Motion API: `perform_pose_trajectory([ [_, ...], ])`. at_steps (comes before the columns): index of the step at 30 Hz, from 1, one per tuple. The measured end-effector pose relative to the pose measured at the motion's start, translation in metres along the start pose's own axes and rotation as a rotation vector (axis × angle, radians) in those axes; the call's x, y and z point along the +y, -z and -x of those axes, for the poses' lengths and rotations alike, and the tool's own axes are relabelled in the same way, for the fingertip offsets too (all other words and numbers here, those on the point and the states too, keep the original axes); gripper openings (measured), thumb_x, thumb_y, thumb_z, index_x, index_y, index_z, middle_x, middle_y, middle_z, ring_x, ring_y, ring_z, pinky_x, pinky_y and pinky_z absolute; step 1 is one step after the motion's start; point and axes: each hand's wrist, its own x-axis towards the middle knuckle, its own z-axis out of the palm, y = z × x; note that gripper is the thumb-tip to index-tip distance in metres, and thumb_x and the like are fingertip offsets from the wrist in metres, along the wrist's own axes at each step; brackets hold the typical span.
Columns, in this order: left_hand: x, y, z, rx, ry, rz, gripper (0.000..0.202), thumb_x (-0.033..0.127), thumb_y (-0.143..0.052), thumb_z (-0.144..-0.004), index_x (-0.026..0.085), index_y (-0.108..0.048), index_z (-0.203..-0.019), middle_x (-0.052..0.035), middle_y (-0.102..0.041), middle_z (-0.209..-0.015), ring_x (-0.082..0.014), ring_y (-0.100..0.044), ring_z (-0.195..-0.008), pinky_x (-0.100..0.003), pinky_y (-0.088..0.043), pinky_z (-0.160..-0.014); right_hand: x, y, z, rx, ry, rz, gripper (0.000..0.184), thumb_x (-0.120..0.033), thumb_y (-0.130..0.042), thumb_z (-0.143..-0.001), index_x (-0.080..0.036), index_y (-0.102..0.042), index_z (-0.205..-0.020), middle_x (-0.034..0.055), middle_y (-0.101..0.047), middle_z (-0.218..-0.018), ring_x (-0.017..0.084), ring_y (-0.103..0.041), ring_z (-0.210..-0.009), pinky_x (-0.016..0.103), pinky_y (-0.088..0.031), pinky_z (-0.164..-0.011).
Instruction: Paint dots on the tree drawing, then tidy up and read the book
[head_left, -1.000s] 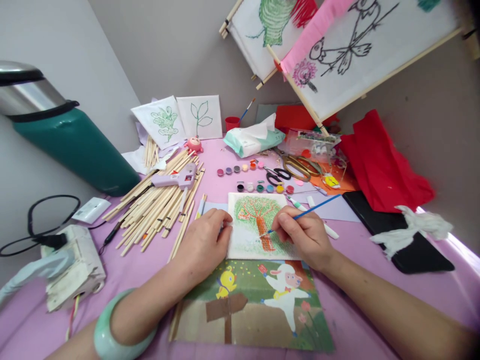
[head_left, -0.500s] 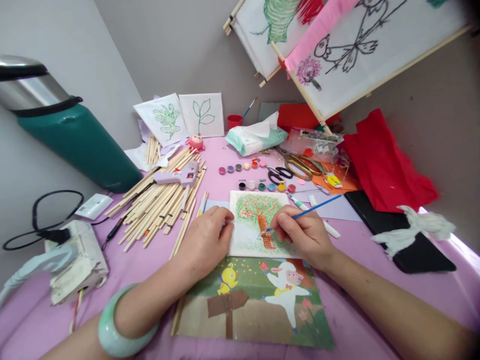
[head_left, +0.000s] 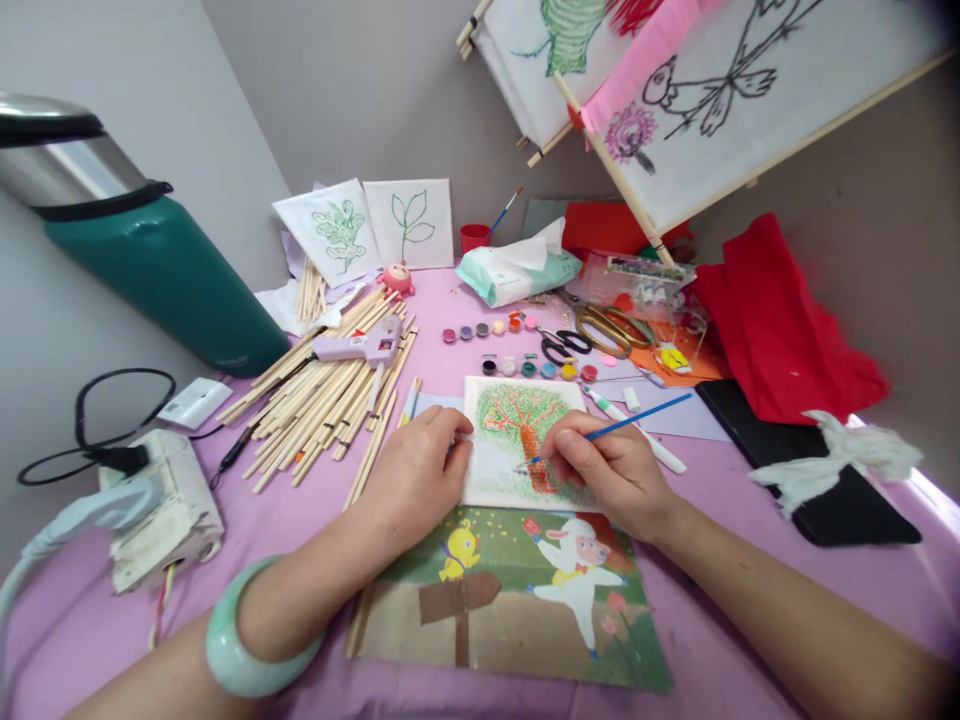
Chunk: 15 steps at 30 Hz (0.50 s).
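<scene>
My right hand [head_left: 611, 472] pinches a thin blue paintbrush [head_left: 645, 417], whose tip rests on the orange trunk of a tree painted on a small white card [head_left: 510, 440]. My left hand [head_left: 416, 475] lies on the card's left edge with fingers curled, pressing it to the pink table. A pale green bangle [head_left: 247, 635] sits on my left wrist. Under the card lies a picture of a yellow chick and a white lamb [head_left: 517, 600].
A heap of wooden sticks [head_left: 322, 385] with a lilac glue gun [head_left: 360, 347] lies to the left. Small paint pots [head_left: 525, 368], scissors [head_left: 562, 345], a wipes pack [head_left: 517, 270] and red cloth [head_left: 780, 330] fill the back. A green bin [head_left: 142, 270] and power strip [head_left: 157, 510] stand left.
The view has tipped slightly, shifting everything a little up and right. The brush tip has moved a short way along the trunk. My left hand stays on the card.
</scene>
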Motion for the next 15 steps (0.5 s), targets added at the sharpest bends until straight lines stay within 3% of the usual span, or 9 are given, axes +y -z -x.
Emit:
perform_pose_trajectory([
  [7, 0.0006, 0.0001, 0.001, -0.006, -0.002, -0.001, 0.013, 0.015, -0.049, -0.084, 0.018, -0.059, -0.091, -0.0038, -0.066, -0.088, -0.0188, -0.061, -0.08, -0.032, -0.047, -0.073, -0.001, -0.002, 0.0003, -0.02, -0.004, -0.044, 0.035, -0.03, -0.04, -0.095, -0.017, -0.063, -0.073, 0.0006, -0.057, -0.062, 0.009, -0.051, -0.053, 0.023, -0.037, -0.047],
  [15, -0.0013, 0.0003, -0.0001, 0.01, 0.001, 0.007, 0.013, 0.016, -0.05, -0.083, 0.019, -0.061, -0.09, -0.0024, -0.066, -0.083, -0.0175, -0.061, -0.075, -0.03, -0.046, -0.068, -0.0013, 0.0001, -0.0006, 0.137, -0.09, -0.099, 0.037, -0.037, -0.044, -0.093, -0.017, -0.062, -0.068, 0.0007, -0.056, -0.059, 0.009, -0.049, -0.049, 0.022, -0.037, -0.044],
])
